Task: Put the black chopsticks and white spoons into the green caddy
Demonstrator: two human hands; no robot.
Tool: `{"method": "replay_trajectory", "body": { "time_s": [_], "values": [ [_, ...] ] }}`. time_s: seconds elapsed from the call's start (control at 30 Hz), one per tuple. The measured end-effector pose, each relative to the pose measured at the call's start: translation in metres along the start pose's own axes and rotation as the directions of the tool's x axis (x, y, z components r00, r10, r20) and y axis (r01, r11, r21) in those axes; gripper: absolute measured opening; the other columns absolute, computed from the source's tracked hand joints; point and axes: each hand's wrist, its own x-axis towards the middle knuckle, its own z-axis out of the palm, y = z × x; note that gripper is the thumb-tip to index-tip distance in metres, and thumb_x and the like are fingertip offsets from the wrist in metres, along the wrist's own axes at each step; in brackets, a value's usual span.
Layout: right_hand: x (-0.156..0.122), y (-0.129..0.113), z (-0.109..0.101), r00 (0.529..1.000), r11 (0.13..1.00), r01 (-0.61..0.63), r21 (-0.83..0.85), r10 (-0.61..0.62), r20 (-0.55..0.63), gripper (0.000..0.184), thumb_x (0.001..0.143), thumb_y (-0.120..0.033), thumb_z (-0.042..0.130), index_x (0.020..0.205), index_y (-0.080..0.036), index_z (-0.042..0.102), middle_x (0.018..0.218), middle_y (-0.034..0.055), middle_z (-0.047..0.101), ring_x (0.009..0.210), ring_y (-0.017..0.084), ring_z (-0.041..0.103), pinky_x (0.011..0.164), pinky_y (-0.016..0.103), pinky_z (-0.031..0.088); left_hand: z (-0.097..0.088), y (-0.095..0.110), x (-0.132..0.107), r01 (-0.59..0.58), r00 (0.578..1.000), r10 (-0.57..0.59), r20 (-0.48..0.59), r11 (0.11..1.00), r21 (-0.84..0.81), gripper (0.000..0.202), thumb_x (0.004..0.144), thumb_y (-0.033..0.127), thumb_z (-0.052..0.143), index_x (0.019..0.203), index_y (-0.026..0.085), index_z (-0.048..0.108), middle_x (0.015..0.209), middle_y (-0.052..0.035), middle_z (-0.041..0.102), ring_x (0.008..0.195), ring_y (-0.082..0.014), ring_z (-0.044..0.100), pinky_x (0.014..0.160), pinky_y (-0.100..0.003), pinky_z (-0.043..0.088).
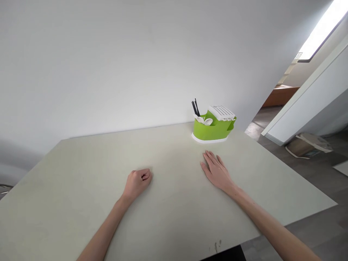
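Note:
My left hand [138, 182] rests on the pale table [81, 188] curled into a loose fist, with nothing visible in it. My right hand [216, 170] lies flat on the tabletop, fingers stretched out and holding nothing. A little beyond the right hand's fingertips, near the table's far edge, stands a green cutlery holder [213, 129] on a white base. It carries white spoons [203, 120], black sticks [195, 107] standing upright and a white ridged insert [221, 112].
A plain white wall [122, 61] rises behind the table. To the right the table ends at a dark wood floor [326, 224], where a tan bag [307, 145] lies by a white partition [307, 98]. A chair edge [4, 188] shows far left.

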Motion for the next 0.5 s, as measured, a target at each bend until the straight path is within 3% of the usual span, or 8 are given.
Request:
{"method": "replay_trajectory", "body": {
  "time_s": [0.5],
  "values": [
    [-0.0016, -0.0022, -0.0013, 1.0, 1.0, -0.013, -0.013, 0.012, -0.011, 0.063, 0.109, -0.049, 0.027, 0.164, -0.019, 0.039, 0.168, 0.0104, 0.041, 0.158, 0.027, 0.034, 0.13, 0.056, 0.026, 0.004, 0.0057, -0.0012, -0.042, 0.999, 0.043, -0.002, 0.981, 0.191, 0.039, 0.09, 0.041, 0.042, 0.068, 0.022, 0.017, 0.061, 0.0039, 0.018, 0.067, -0.0167, 0.011, 0.059, -0.029, 0.02]
  ]
}}
